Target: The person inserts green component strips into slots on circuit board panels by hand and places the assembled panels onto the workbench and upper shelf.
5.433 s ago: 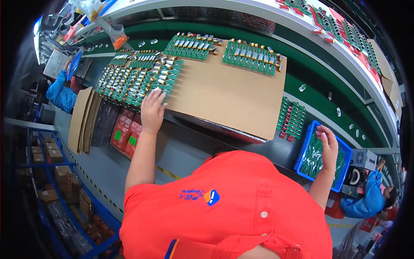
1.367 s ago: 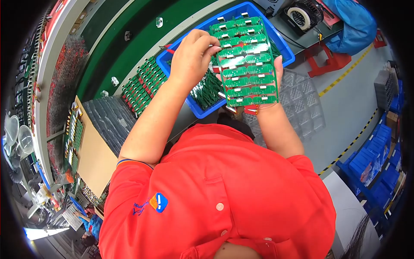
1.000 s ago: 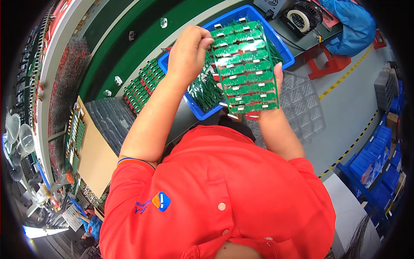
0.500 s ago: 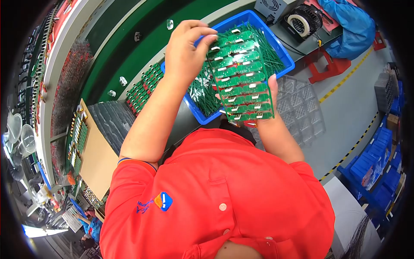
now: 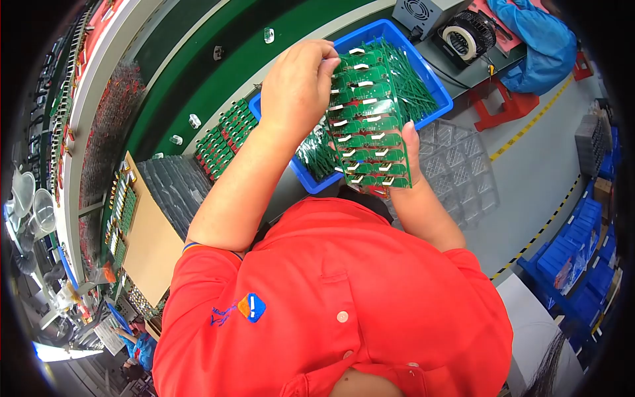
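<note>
A green circuit board panel (image 5: 374, 124), with rows of small boards and white connectors, is held tilted in front of me. My left hand (image 5: 296, 89) is closed, its thumb and fingers pinched at the panel's upper left edge. Around the panel's lower right side wraps my right hand (image 5: 411, 155), thumb on the edge; its other fingers are mostly hidden behind the panel. Below and behind the panel, a blue bin (image 5: 433, 78) holds many thin green strips (image 5: 409, 86).
Left of the bin lie rows of small boards (image 5: 225, 139) by dark stacked sheets (image 5: 173, 188). A green conveyor (image 5: 228, 76) carries small clear pieces. Clear plastic trays (image 5: 456, 172) sit at right. A grey box with a fan (image 5: 415, 12) and a black round device (image 5: 463, 34) stand beyond.
The panel has tilted, so its boards show at a steeper angle. My left hand has moved slightly right and down along its edge. Small pieces on the conveyor have shifted right.
</note>
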Demonstrator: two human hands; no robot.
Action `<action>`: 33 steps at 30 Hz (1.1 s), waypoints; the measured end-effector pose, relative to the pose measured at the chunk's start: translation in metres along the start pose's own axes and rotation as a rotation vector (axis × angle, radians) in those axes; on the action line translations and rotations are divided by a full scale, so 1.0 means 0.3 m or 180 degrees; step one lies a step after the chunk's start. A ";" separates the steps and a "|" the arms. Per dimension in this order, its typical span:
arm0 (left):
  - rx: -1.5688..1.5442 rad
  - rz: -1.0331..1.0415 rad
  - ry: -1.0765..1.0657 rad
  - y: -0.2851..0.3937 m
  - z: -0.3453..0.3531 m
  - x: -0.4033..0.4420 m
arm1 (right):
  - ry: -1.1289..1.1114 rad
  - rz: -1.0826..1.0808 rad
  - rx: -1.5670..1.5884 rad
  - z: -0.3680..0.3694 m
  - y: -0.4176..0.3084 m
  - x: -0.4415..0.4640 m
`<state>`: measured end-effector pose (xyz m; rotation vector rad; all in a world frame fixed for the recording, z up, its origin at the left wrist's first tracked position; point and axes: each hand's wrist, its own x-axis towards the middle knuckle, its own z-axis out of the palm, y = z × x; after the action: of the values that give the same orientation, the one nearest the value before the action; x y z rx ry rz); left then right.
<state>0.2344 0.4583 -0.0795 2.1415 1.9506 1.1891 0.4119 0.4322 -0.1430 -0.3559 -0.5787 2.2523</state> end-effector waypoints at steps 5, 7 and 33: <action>0.0277 0.0519 -0.0105 0.012 -0.007 -0.030 | -0.0153 -0.0035 0.0050 -0.005 0.002 0.017; 0.0318 0.0561 -0.0020 0.012 0.003 -0.038 | -0.0124 0.0032 0.0093 -0.014 0.008 0.019; 0.0132 0.0458 -0.0039 0.013 0.025 -0.119 | 0.0046 0.0152 0.0903 0.010 0.018 0.032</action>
<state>0.2439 0.4304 -0.1012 2.3395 1.8602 1.1615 0.4009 0.4353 -0.1439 -0.2443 -0.2391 2.3355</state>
